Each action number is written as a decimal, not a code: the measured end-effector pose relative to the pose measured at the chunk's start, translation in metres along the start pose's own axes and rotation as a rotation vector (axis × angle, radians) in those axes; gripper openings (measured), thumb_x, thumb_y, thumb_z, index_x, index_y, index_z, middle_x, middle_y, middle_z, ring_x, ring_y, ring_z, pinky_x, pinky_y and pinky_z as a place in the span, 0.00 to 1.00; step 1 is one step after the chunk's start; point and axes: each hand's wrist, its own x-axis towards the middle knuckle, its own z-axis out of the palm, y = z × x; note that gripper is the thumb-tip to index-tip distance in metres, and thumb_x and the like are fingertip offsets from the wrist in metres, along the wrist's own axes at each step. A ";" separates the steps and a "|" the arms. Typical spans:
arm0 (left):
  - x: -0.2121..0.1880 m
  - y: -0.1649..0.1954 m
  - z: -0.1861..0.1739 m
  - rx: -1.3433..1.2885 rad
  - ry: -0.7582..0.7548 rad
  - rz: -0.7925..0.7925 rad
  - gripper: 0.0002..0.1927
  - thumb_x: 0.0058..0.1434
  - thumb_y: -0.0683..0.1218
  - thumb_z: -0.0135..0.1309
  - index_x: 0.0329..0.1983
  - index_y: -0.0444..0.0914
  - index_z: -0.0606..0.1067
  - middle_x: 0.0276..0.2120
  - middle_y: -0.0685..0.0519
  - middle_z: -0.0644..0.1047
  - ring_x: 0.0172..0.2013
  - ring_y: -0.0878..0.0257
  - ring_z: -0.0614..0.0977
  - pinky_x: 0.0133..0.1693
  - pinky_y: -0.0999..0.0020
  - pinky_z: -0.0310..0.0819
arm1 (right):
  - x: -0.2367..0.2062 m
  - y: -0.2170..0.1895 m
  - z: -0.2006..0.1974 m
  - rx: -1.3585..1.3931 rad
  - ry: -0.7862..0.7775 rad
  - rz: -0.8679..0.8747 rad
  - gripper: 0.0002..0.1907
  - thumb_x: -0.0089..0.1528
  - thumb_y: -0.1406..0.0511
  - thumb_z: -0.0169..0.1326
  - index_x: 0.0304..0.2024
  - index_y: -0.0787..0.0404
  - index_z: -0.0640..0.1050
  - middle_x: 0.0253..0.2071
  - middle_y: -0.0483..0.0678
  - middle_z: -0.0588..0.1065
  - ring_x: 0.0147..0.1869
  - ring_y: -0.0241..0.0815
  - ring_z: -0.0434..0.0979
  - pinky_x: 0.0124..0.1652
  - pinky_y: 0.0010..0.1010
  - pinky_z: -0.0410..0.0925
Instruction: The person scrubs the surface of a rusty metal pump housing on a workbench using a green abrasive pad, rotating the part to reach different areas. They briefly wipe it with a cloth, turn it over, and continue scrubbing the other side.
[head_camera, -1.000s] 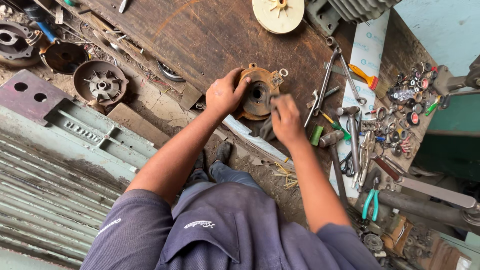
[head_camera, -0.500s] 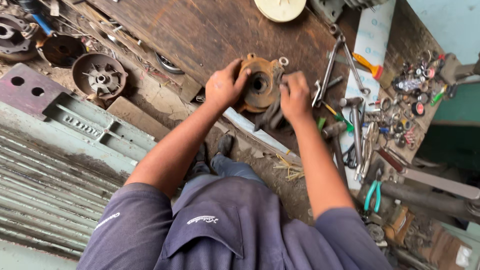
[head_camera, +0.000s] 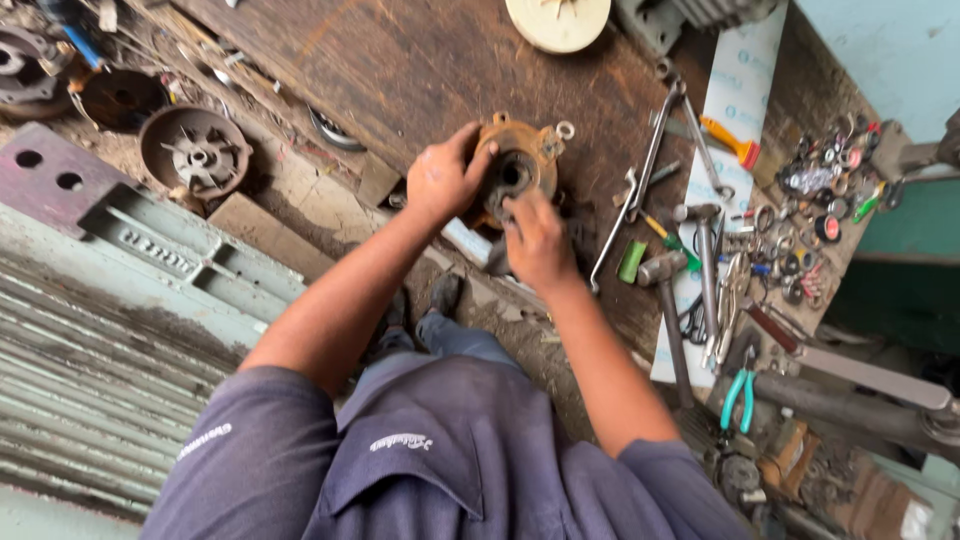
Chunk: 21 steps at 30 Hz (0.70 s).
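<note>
Since the earlier frame, both hands have closed in on the end cover (head_camera: 520, 165): the right hand (head_camera: 535, 240), which lay on the cover's right rim, now sits at its lower edge with fingers reaching toward the centre bore. The left hand (head_camera: 445, 180) grips the cover's left rim as before, fingers curled narrowly around the edge. Whether the right hand pinches anything small I cannot tell; its fingers are bunched together against the metal.

This cover is a round, rusty orange-brown casting with a dark central hole and small lugs around its rim, one with a ring-shaped ear at the upper right. It rests on the near edge of a worn, dark wooden bench (head_camera: 400, 60), just in front of the person's knees.

Right of the cover, long spanners (head_camera: 650, 150) lie slanted across the bench, close to the right hand. Further right, on a white sheet (head_camera: 735, 90), lie a hammer (head_camera: 700, 250), a second hammer (head_camera: 665, 300), an orange-handled tool (head_camera: 730, 140) and teal pliers (head_camera: 740, 395). A heap of small rings and washers (head_camera: 820, 190) sits beyond them. A cream fan disc (head_camera: 558, 20) lies at the bench's far edge. To the left, on the dirty floor, sits a brown finned rotor cover (head_camera: 195, 150), with a grey ribbed metal housing (head_camera: 100, 300) below it. Nothing lies between the hands and the cover.
</note>
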 end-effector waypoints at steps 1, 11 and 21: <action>-0.001 0.000 0.001 -0.011 0.001 0.002 0.28 0.66 0.65 0.49 0.62 0.46 0.74 0.42 0.41 0.82 0.44 0.42 0.83 0.44 0.49 0.76 | -0.001 -0.003 -0.007 0.036 -0.051 0.045 0.15 0.57 0.75 0.54 0.48 0.68 0.77 0.46 0.59 0.73 0.53 0.64 0.75 0.52 0.49 0.70; 0.000 -0.004 0.005 -0.014 0.026 0.044 0.28 0.66 0.65 0.50 0.62 0.45 0.74 0.43 0.42 0.82 0.45 0.43 0.83 0.45 0.51 0.77 | 0.004 0.002 -0.005 0.001 -0.105 -0.065 0.16 0.56 0.77 0.54 0.47 0.66 0.78 0.44 0.56 0.73 0.50 0.61 0.77 0.51 0.49 0.72; 0.001 -0.001 -0.001 -0.029 0.036 0.043 0.27 0.66 0.64 0.50 0.61 0.46 0.75 0.43 0.43 0.83 0.45 0.42 0.83 0.44 0.49 0.76 | 0.002 0.052 -0.018 -0.052 0.003 0.083 0.17 0.54 0.78 0.50 0.45 0.65 0.79 0.49 0.61 0.72 0.54 0.61 0.76 0.53 0.46 0.72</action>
